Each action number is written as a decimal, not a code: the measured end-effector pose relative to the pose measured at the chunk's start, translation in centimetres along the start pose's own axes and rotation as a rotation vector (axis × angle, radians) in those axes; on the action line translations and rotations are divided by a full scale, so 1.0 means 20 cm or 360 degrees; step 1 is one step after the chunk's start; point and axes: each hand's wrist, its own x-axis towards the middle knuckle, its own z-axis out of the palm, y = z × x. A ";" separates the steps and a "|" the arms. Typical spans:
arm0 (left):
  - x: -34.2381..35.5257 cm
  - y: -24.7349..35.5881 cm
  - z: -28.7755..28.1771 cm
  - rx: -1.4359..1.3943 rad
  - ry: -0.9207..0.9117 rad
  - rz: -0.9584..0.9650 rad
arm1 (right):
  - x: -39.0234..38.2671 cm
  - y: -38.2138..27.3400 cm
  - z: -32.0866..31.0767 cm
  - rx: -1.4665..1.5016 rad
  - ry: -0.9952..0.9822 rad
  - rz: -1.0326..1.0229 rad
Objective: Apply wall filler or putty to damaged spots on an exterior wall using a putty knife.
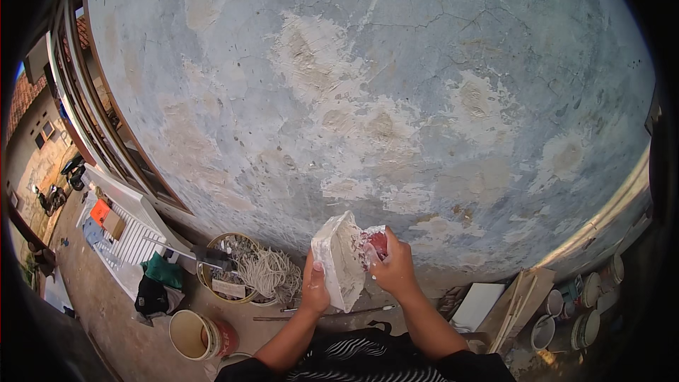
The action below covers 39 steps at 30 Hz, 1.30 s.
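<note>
My left hand (315, 288) is closed around the side of a white, putty-smeared trough (332, 237), which is tilted on its edge in front of me. Pale putty (348, 263) coats its inside. In my right hand (396, 267) is a red scraper (377, 243) smeared with putty, its working edge close against the trough's right rim; whether they touch I cannot tell. Beyond both hands stands a grey-blue wall (240, 85) with hairline cracks and rough whitish putty patches (315, 56).
Left of me, a round tub (205, 255) holds tools, beside a heap of pale rope (265, 272). Closer stands an open bucket (189, 334). A white slatted panel (138, 247) lies further left. Boards (516, 304) and several paint buckets (543, 332) stand at right.
</note>
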 end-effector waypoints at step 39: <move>-0.32 0.38 -0.52 -0.0767 0.0137 -0.0541 | -0.54 -0.40 0.25 0.1112 0.0214 0.0535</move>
